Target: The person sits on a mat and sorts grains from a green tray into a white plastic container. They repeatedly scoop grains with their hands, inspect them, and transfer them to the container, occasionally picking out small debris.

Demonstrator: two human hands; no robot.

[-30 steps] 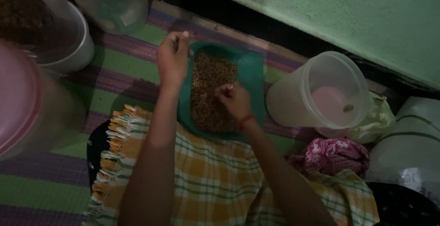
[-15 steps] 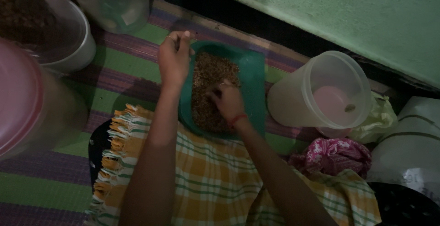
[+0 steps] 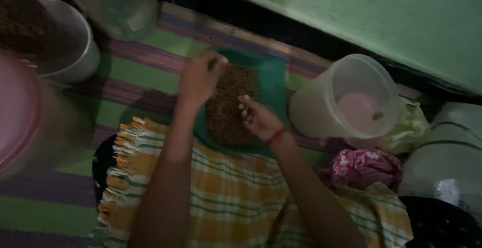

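Observation:
A green tray lies on a striped mat and carries a heap of brown grain. My left hand grips the tray's far left rim with curled fingers. My right hand rests on the right side of the grain heap, fingers loosely bent with the tips in the grain; whether it pinches any is too dark to tell. A red thread circles my right wrist. A yellow checked cloth with a fringe covers my lap below the tray.
A clear plastic jar lies tilted to the right of the tray. A white bowl and a lidded clear container stand at the upper left, a pink-lidded jar at the left. Pink cloth and bags sit at right. A green wall runs behind.
My right hand moved left into the grain, then drew back to the right side of the heap. My left hand stayed on the tray's rim.

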